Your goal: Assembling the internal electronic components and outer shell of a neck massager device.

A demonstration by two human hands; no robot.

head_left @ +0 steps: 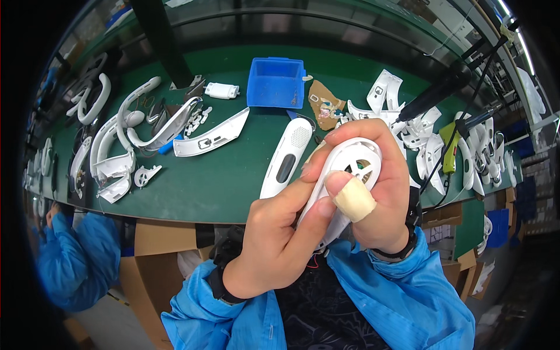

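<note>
A white plastic housing (350,150) with a rounded end and a round spoked opening is held between both my hands, above the table's near edge. My left hand (277,242) grips its lower left side with thumb and fingers. Around its right side and top wraps my right hand (382,186), the thumb pressed on the front near the spokes. Tan tape covers that thumb. My palms hide much of the housing's back and lower part. Just left of it, a long white shell (298,135) with small holes and a dark oval window lies on the table.
A blue bin (277,100) stands behind my hands, beside brown cardboard (324,108) with small parts on it. White curved shells (213,137) lie to the left, more (429,154) to the right. A black powered driver (437,93) hangs at right. A person (81,256) sits at left.
</note>
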